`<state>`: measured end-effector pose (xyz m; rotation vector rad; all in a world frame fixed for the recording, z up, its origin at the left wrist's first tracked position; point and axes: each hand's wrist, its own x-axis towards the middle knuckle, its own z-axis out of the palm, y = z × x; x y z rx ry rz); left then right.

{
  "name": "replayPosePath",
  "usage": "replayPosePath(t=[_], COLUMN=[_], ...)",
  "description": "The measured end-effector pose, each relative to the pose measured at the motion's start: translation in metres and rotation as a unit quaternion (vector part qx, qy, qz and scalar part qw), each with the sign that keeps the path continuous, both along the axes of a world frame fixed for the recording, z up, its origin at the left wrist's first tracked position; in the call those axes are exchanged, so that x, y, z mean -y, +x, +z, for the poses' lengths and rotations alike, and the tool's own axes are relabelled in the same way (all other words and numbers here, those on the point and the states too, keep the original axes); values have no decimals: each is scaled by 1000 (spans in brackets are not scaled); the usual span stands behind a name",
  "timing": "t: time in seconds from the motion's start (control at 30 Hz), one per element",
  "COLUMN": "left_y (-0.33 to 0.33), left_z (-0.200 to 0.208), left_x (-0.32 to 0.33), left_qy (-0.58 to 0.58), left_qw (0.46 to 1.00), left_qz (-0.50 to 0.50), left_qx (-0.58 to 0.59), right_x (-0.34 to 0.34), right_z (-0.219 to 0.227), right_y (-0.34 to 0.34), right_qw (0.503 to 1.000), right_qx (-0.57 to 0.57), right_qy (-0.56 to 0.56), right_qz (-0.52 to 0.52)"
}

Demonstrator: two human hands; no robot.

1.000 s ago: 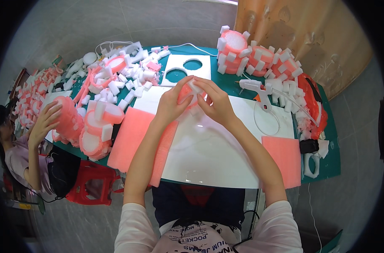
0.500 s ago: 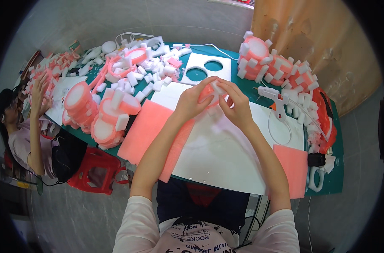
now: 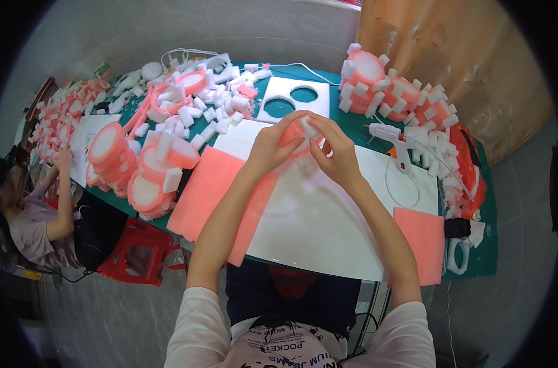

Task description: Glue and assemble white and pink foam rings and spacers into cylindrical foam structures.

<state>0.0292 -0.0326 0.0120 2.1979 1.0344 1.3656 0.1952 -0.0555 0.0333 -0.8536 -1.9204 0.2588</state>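
Both my hands meet over the white board (image 3: pixel 316 227) at the middle of the table. My left hand (image 3: pixel 271 150) curls round a pink foam ring (image 3: pixel 293 131), holding it by its left side. At the ring's right edge, my right hand (image 3: pixel 338 154) pinches a small white foam block (image 3: pixel 308 127) against it. Fingers partly cover both pieces, so I cannot tell how firmly the block is joined. To the right of my right hand a white hot glue gun (image 3: pixel 392 140) lies on the board, its cable looping down.
Pink foam sheets (image 3: pixel 208 190) lie beside my left forearm. Finished-looking pink ring stacks (image 3: pixel 147 190) stand at left, others (image 3: pixel 363 80) at back right. White blocks (image 3: pixel 214 98) are heaped behind, near a two-holed white foam panel (image 3: pixel 319 110). A co-worker (image 3: pixel 40 214) sits at far left.
My hands keep their hold on the ring and block, almost in place. The co-worker's raised hand has come down to the table. The whole view has shifted slightly.
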Motion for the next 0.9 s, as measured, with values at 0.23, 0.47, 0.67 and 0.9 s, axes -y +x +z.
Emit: replayPosePath(t=[0.23, 0.47, 0.67, 0.9], left_y=[2, 0, 2, 1], left_z=[2, 2, 6, 9], left_x=[1, 0, 3, 6], left_qy=[-6, -27, -33, -80], left_qw=[1000, 1000, 999, 997], left_qz=[-5, -3, 0, 4], left_qx=[16, 5, 7, 5], right_x=[-1, -2, -2, -4], right_z=[-3, -8, -16, -25], right_y=[1, 0, -2, -4], right_qw=[1000, 1000, 1000, 999], right_qx=[4, 1, -13, -15], right_qy=[-5, 16, 27, 39], right_qz=[-6, -9, -6, -15])
